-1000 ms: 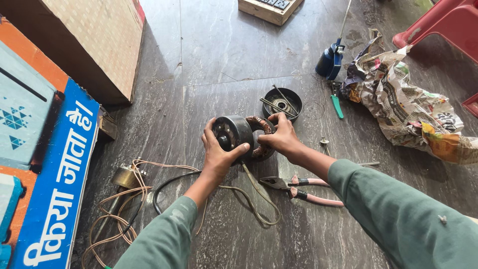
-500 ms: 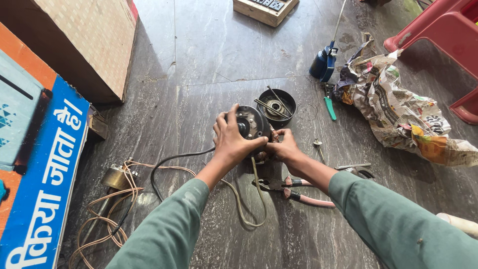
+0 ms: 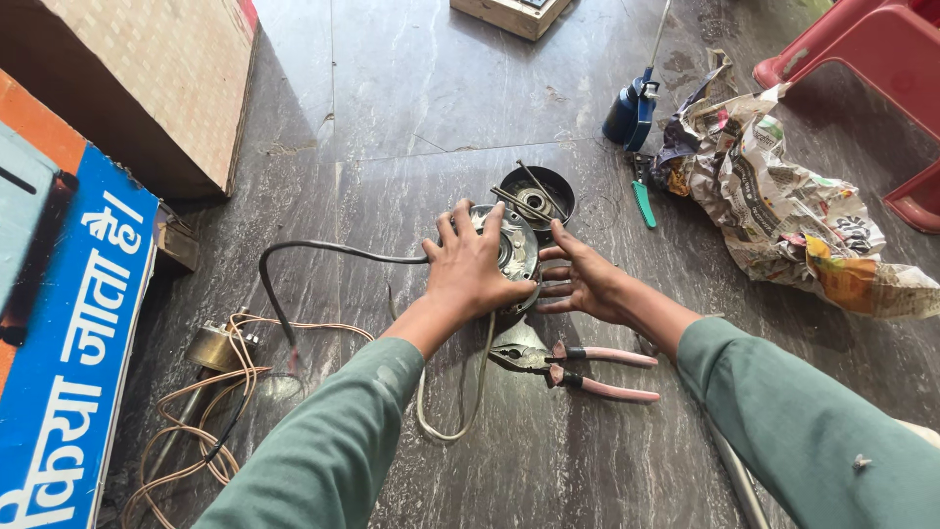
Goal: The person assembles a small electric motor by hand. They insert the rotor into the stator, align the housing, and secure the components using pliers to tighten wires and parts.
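A round grey metal motor body (image 3: 512,247) stands on the dark stone floor. My left hand (image 3: 474,266) lies over its top and left side, fingers spread on it. My right hand (image 3: 586,279) presses against its right side, fingers apart. A black cable (image 3: 294,257) runs from the motor to the left. Just behind the motor sits a black round end cover (image 3: 544,186) with long bolts lying across it. Pink-handled pliers (image 3: 578,360) lie on the floor below my right hand.
A coil of copper-coloured wire with a brass part (image 3: 211,348) lies at the left. A blue can (image 3: 627,108), a green-handled tool (image 3: 642,201) and crumpled newspaper (image 3: 783,201) are at the back right. A cardboard box (image 3: 157,78), a blue signboard (image 3: 69,333) and a red chair (image 3: 871,59) border the floor.
The motor has come down from a tilted hold to rest on the floor. My left hand has slid onto its top and my right hand has opened against its side.
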